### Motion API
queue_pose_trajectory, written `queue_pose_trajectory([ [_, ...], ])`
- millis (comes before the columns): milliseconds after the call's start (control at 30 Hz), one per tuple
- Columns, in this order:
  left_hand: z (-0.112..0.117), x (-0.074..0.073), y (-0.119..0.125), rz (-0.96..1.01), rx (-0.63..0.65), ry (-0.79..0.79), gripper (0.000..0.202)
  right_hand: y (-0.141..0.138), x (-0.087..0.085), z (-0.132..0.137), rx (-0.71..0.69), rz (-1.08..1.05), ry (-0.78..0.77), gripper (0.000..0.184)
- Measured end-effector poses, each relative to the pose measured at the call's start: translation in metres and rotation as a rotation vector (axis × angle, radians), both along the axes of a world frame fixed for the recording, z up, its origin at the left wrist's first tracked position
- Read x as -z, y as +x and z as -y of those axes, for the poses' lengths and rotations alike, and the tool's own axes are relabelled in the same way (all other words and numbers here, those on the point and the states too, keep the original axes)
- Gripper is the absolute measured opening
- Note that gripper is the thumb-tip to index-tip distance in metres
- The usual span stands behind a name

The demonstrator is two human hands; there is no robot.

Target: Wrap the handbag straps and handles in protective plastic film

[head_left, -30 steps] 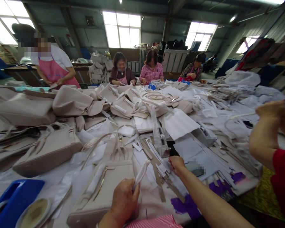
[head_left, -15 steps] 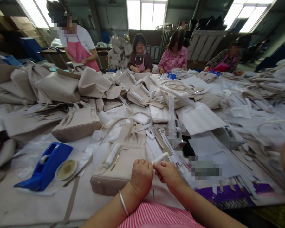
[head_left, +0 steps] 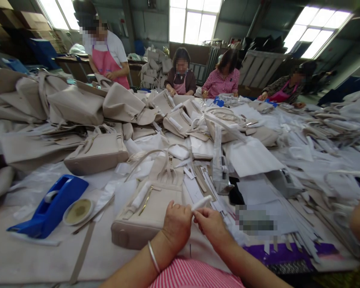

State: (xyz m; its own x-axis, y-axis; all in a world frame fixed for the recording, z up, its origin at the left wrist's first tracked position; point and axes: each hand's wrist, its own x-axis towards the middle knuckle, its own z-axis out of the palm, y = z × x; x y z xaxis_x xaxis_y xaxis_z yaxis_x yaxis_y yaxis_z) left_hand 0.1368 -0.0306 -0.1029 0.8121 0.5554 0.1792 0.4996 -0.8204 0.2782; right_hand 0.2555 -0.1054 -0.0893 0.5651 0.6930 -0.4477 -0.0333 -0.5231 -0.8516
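From here I see the near bag [head_left: 159, 208] in smooth, matt leather-like material, its zip [head_left: 146, 200] in shiny gold metal. The white roll [head_left: 202, 202] looks soft and matt. To the left, the blue tape dispenser [head_left: 46, 218] is hard plastic; to the right, the purple packet [head_left: 276, 256] is glossy plastic.

No legible text, markings [head_left: 292, 268] on purple plastic [head_left: 262, 253] too blurred

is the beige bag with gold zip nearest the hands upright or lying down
Lying down: the smooth beige handbag has its gold zip facing up and its base toward the camera.
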Motion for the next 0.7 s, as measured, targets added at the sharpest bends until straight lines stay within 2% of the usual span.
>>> queue_pose_trajectory([
  [100, -0.003, -0.003, 0.002, -0.032, -0.06, -0.096, 0.014, -0.004, -0.005, 0.001, -0.055, 0.134, 0.075, 0.019],
  [167, -0.004, -0.005, 0.003, -0.034, -0.1, -0.168, 0.017, -0.006, -0.005, 0.001, -0.026, 0.147, 0.105, 0.016],
  [367, -0.011, -0.014, 0.003, -0.015, -0.231, -0.403, 0.019, -0.008, 0.009, -0.003, 0.035, 0.22, 0.092, 0.015],
  [500, -0.021, -0.014, 0.003, 0.05, -0.247, -0.589, 0.021, -0.01, 0.018, -0.01, 0.061, 0.022, 0.092, 0.019],
  [700, -0.035, -0.01, -0.002, 0.216, -0.126, -1.072, 0.028, -0.005, 0.013, -0.021, 0.063, -0.131, 0.096, 0.019],
])
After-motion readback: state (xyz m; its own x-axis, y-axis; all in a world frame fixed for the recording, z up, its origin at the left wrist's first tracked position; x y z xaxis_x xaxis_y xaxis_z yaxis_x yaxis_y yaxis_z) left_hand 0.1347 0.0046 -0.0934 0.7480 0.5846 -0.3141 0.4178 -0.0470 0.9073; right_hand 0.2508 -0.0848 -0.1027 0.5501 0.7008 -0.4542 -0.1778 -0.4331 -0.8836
